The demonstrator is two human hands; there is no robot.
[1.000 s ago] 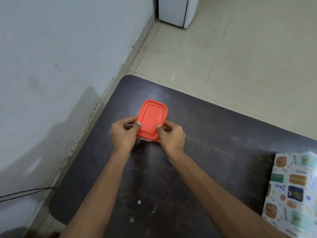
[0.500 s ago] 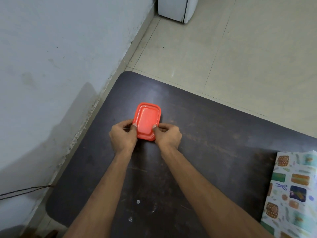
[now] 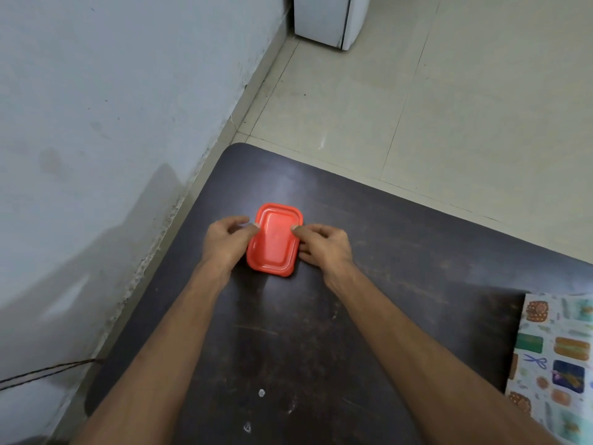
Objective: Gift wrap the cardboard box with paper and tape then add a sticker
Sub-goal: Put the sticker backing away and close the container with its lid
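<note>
A small red lidded container (image 3: 274, 240) lies flat on the dark desk (image 3: 385, 284), between the two hands. The left hand (image 3: 226, 242) presses against its left side, thumb on the lid's edge, fingers (image 3: 236, 221) curled narrow around that side. The right hand (image 3: 324, 245) mirrors it on the right side, thumb tip on the lid rim, fingers (image 3: 308, 252) tucked close against the container's wall. Both hands hold the container between them. Well to the right of the right hand, patterned wrapping paper (image 3: 558, 364) lies at the desk's edge.
</note>
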